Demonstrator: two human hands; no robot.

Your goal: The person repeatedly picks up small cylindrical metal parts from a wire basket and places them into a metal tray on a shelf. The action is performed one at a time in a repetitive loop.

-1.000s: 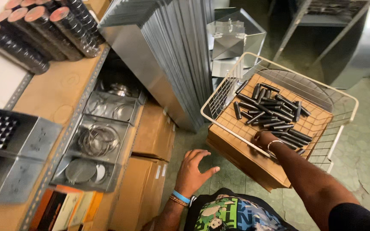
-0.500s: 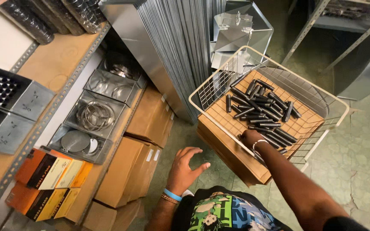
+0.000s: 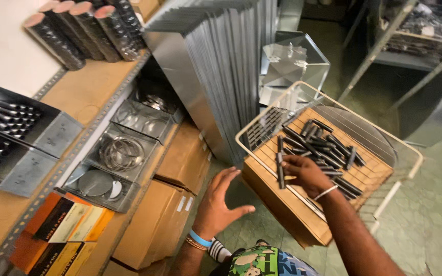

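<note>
We see the right hand (image 3: 307,174) lying inside a white wire basket (image 3: 262,116), fingers curled loosely over a scatter of short dark tubes (image 3: 323,145); whether it grips one we cannot tell, since the fingertips hide what is beneath. The tubes are slim, matte black cylinders, lying mostly just beyond and to the right of this hand, on a slatted wooden board (image 3: 303,214) that the basket rests on. The basket's thin rim rises close on the hand's left and far side, leaving little room there.

The left hand (image 3: 220,203) hangs empty in the air, fingers spread wide, a blue band at its wrist. Just beside it to the left stand plain brown cardboard boxes (image 3: 159,225), with green floor (image 3: 436,214) open below it. Beyond it leans a stack of grey sheet-metal panels (image 3: 221,66), their thin edges ribbed. Further left, metal trays (image 3: 124,153) hold wire rings and round discs.
</note>
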